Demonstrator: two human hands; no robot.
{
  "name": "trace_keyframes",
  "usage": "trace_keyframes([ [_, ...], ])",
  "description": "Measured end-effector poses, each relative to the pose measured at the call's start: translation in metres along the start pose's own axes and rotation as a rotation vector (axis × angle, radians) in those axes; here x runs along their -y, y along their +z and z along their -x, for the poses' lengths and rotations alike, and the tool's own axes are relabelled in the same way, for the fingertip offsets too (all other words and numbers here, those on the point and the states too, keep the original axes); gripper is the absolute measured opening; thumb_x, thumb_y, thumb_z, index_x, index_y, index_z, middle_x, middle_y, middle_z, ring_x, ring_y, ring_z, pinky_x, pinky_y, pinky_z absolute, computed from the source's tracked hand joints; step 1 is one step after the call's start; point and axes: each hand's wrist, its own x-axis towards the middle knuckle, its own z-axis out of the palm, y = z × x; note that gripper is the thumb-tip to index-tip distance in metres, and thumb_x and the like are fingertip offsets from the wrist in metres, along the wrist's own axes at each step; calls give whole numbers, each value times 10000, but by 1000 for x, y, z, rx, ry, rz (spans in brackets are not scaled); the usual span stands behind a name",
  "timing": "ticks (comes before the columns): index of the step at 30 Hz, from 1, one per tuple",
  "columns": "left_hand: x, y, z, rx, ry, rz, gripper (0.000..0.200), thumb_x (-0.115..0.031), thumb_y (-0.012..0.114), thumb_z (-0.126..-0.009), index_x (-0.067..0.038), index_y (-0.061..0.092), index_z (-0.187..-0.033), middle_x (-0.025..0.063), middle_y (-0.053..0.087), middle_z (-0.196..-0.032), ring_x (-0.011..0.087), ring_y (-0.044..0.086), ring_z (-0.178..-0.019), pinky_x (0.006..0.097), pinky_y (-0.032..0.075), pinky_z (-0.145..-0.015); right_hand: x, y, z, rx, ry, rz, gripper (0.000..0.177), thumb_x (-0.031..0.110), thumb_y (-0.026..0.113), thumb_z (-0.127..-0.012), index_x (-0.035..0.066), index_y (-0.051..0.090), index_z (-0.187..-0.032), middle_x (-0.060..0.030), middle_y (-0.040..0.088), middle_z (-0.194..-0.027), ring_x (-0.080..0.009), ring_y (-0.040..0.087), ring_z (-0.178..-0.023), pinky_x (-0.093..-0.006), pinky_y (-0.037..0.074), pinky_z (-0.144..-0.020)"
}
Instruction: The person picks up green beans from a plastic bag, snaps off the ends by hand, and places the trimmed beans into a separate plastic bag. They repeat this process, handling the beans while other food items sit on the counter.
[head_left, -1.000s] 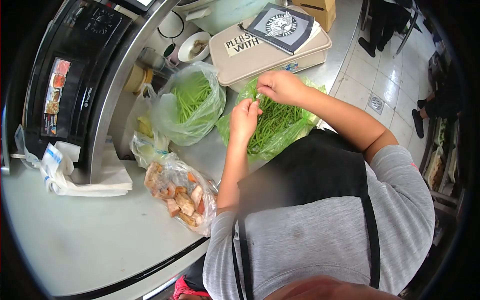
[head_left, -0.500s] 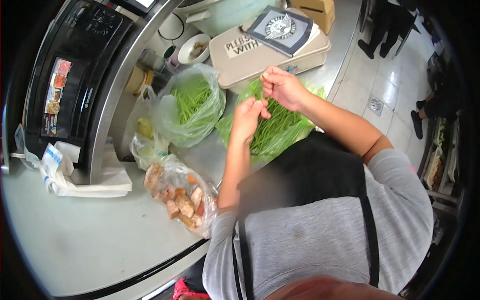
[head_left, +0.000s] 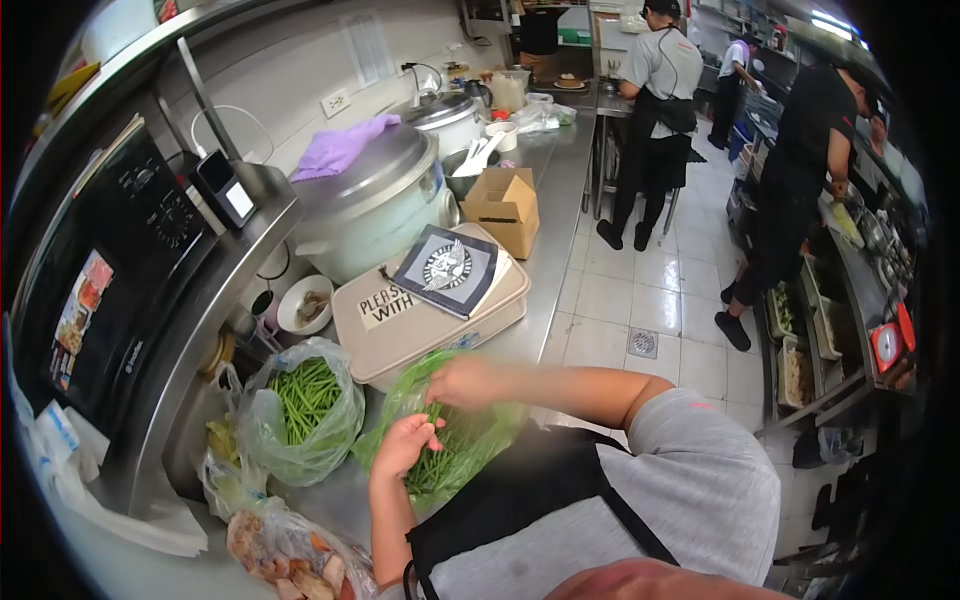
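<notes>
A green plastic bag (head_left: 500, 425) of thin green stalks lies open against the apron. Above it, my left hand (head_left: 408, 443) has its fingers pinched at the top of some green stalks (head_left: 432, 412). My right hand (head_left: 462, 382) is just above and to the right, its fingers bent down toward the same stalks; blur hides its fingertips. To the left stands a clear bag (head_left: 345, 420) holding cut green beans (head_left: 303, 397). A clear bag of meat pieces (head_left: 290, 555) lies at the lower left.
Behind the bags is a beige lidded box (head_left: 490, 322) with a notebook (head_left: 447, 268) on it. A large pot (head_left: 375, 215), a cardboard box (head_left: 503, 212) and a white bowl (head_left: 305, 305) stand nearby. A black oven (head_left: 110, 260) is left. Other people stand beyond the counter.
The view has tilted up and shows more of the kitchen. My right hand has come down from its raised position, closer to the bag and my left hand.
</notes>
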Motion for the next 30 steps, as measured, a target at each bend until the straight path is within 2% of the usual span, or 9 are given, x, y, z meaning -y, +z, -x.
trace_keyframes([
  [6,0,-1,4,-62,-29,-66,151,-73,407,-809,5,536,-797,36,557,-661,87,487,-663,211,372,-667,9,-3,-12,73,98,272,116,207,547,-701,92,548,-713,-62,541,-704,-241,541,-724,-363,423,-628],
  [9,-2,6,3,-114,29,-58,138,-86,420,-806,-1,529,-808,25,545,-620,95,490,-635,221,378,-637,11,3,-15,27,124,279,151,207,521,-700,66,555,-744,-104,564,-722,-271,562,-664,-404,435,-564],
  [12,2,18,-4,-126,81,-39,121,-92,427,-803,-10,516,-801,55,559,-659,130,525,-654,253,402,-654,9,22,-17,-95,256,76,156,189,522,-692,45,544,-748,-135,563,-729,-294,555,-678,-402,433,-581],
  [15,-6,16,-13,-325,188,156,120,-128,450,-813,-27,513,-831,60,572,-705,139,532,-658,257,412,-638,-4,27,-19,-249,471,-169,157,171,501,-719,27,527,-776,-176,554,-730,-344,535,-706,-405,422,-607],
  [17,-15,8,-14,-464,207,376,148,-181,450,-832,-49,485,-889,78,591,-799,132,536,-748,261,398,-658,-22,27,-17,-71,477,-299,181,192,520,-721,28,535,-797,-163,554,-712,-308,541,-658,-369,424,-584],
  [18,-23,3,-11,-469,210,386,138,-170,437,-836,-60,468,-914,97,585,-882,134,532,-791,259,387,-675,-19,22,-15,2,395,-346,174,200,528,-741,30,543,-777,-100,559,-658,-214,535,-588,-310,421,-553],
  [21,-18,-2,-17,-460,264,499,129,-173,422,-840,-84,456,-927,105,568,-946,144,523,-818,270,379,-700,-12,28,-14,61,536,-902,170,210,528,-769,41,541,-770,-17,539,-659,-110,500,-583,-250,408,-548],
  [24,-19,3,-21,-479,294,538,129,-180,404,-845,-95,448,-931,116,557,-969,156,513,-853,306,378,-729,10,21,-18,101,555,-1003,162,217,524,-786,56,535,-771,24,505,-691,-63,464,-604,-209,393,-561],
  [30,-21,2,-15,-390,311,657,124,-172,396,-848,-89,443,-927,132,541,-997,167,513,-855,310,382,-744,5,34,-21,111,543,-1163,176,237,500,-800,65,533,-786,20,512,-724,-72,472,-625,-212,392,-573],
])
